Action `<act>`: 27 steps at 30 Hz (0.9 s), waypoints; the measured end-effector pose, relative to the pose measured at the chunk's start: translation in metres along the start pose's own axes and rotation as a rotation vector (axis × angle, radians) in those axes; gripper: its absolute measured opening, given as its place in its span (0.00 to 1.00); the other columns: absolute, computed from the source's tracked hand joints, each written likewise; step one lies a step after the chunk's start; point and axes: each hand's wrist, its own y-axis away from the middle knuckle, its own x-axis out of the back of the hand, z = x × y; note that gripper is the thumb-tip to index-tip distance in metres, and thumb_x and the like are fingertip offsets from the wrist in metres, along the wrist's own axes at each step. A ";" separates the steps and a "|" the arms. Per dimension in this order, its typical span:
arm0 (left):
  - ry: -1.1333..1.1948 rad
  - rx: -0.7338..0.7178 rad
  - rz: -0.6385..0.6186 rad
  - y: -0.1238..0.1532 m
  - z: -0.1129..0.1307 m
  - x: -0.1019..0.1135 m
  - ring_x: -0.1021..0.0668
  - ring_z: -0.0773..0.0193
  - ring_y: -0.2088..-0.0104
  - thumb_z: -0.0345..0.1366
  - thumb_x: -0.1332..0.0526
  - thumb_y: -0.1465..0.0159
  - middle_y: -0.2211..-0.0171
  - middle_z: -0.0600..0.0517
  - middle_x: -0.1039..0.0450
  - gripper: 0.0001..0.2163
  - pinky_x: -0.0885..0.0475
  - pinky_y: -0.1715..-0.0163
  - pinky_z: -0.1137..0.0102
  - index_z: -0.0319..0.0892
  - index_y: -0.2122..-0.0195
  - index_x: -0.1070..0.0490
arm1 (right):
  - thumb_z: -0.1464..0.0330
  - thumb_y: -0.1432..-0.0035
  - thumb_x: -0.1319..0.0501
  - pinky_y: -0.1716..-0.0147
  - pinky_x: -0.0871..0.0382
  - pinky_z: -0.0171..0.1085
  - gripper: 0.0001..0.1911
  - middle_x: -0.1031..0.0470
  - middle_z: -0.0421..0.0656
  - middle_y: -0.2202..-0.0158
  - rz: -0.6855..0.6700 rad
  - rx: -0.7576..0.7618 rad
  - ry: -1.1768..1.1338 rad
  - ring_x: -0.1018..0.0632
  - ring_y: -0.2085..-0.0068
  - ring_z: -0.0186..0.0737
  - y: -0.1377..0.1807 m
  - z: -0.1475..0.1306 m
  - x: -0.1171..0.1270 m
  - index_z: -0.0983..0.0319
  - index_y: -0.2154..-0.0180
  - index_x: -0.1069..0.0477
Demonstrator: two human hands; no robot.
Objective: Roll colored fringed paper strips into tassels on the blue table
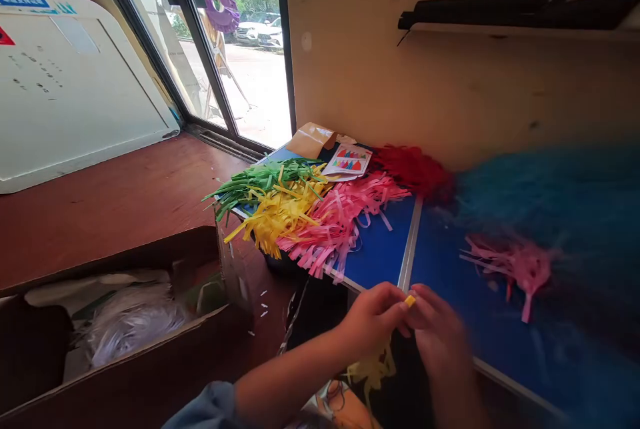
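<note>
My left hand [373, 319] pinches a yellow paper tassel between thumb and fingers, its small folded end [410, 301] sticking up at the fingertips. Yellow strips [374, 370] hang below that hand. My right hand [443, 332] meets it at the same end, fingers closed on the tassel; the hand is partly blurred. Both hands are over the front edge of the blue folding table [380, 242]. On the table beyond them lie piles of green [265, 179], yellow [283, 212] and pink tassels [345, 215].
A red tassel pile [413, 169] lies by the wall, with a printed card [350, 161] and brown paper packet [310, 141] nearby. One pink tassel [530, 269] lies at the right, where the view blurs. An open cardboard box [150, 349] holding clear plastic stands at the left.
</note>
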 end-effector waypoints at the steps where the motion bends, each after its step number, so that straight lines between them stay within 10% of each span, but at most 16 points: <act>1: -0.011 -0.005 -0.010 0.000 -0.001 -0.002 0.29 0.71 0.79 0.54 0.37 0.51 0.78 0.55 0.31 0.22 0.34 0.76 0.74 0.38 0.70 0.36 | 0.66 0.70 0.27 0.75 0.30 0.32 0.14 0.27 0.40 0.69 0.006 0.018 -0.003 0.26 0.71 0.34 0.004 0.001 0.001 0.60 0.75 0.25; 27: -0.368 -0.091 -0.012 0.012 -0.002 -0.001 0.27 0.69 0.75 0.45 0.45 0.40 0.74 0.52 0.29 0.13 0.32 0.72 0.74 0.39 0.68 0.34 | 0.62 0.58 0.32 0.72 0.32 0.35 0.11 0.26 0.41 0.69 0.083 0.177 0.201 0.27 0.69 0.37 0.032 0.009 0.005 0.59 0.71 0.27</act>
